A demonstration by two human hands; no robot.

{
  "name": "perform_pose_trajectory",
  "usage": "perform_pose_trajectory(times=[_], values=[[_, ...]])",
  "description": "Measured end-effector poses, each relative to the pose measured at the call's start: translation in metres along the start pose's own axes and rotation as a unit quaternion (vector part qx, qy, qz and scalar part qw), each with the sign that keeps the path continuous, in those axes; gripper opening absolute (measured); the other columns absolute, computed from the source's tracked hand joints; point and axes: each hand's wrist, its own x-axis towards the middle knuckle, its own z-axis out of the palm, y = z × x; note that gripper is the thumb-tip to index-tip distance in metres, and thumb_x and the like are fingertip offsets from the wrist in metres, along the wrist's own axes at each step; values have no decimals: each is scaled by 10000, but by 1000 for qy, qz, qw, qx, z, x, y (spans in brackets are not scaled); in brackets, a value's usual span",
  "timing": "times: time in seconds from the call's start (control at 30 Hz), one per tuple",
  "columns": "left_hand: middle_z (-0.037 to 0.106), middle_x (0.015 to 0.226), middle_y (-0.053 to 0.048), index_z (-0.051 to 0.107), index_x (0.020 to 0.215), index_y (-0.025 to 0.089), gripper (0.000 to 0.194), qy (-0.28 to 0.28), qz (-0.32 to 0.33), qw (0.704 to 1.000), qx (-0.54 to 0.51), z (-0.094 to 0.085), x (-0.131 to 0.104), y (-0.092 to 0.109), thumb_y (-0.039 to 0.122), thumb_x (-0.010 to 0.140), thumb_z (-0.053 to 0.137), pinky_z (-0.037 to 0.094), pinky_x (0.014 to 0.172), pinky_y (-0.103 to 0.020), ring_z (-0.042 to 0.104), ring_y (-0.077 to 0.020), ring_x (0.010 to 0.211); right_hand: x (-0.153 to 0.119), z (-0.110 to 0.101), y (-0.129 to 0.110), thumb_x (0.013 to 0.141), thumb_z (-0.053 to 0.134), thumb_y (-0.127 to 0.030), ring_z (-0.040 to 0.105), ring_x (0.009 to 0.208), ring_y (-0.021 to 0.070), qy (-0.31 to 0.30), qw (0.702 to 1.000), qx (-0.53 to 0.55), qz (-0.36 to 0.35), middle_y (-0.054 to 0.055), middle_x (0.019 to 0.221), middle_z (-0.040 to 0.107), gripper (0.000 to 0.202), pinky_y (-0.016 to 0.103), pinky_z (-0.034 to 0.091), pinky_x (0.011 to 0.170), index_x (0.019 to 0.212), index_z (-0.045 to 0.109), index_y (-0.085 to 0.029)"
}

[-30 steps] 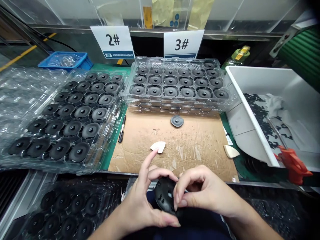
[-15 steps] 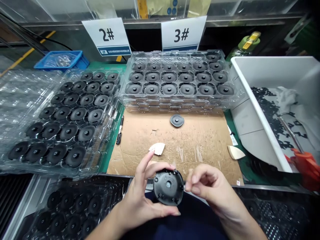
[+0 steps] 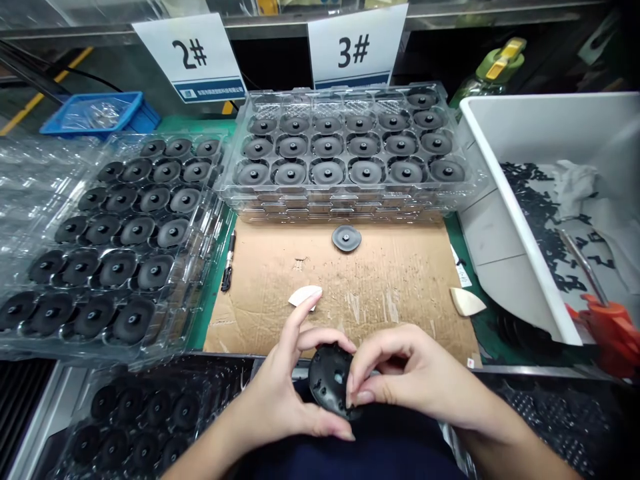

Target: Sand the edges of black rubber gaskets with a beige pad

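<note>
- Black disc (image 3: 325,380): between the hands, tilted up on edge, its studded face partly toward the right fingers.
- Left hand (image 3: 283,390): thumb below and fingers above grip the rim, forefinger raised.
- Right hand (image 3: 417,380): nearer the disc's right edge, reaching in from the right; thumb and forefinger closed together there, any small piece between them hidden.
- Beyond, on cardboard (image 3: 405,273): white wedge (image 3: 301,295), then a loose disc (image 3: 347,238).
- Farther: clear tray (image 3: 345,191) of discs.
</note>
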Motion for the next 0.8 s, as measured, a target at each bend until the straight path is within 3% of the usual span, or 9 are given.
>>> perform_pose_trajectory(times=[0.1,0.33,0.8], values=[[616,1058,-17,57,1355,375,1135,-6,-6,1000,0,1,2,0,392,491,793,323,1002,-429,577,-219,1007,2,-1,5,724,694,-190,618,697,95,-19,1000,7,8,1,723,683,25,214,482,689,734,700,-168],[607,1100,-46,112,1355,348,1089,20,23,999,13,2,4,-3,338,510,799,350,995,-426,575,-234,1037,-3,0,21,680,731,-146,655,679,83,58,992,111,15,-11,708,699,60,177,517,657,697,682,-174],[569,1139,-32,148,1341,360,1019,38,-6,999,24,-4,13,-13,340,543,782,308,1005,-386,539,-213,1070,10,-12,36,713,714,-231,642,712,108,110,992,59,-3,7,738,698,68,206,488,682,751,671,-195]])
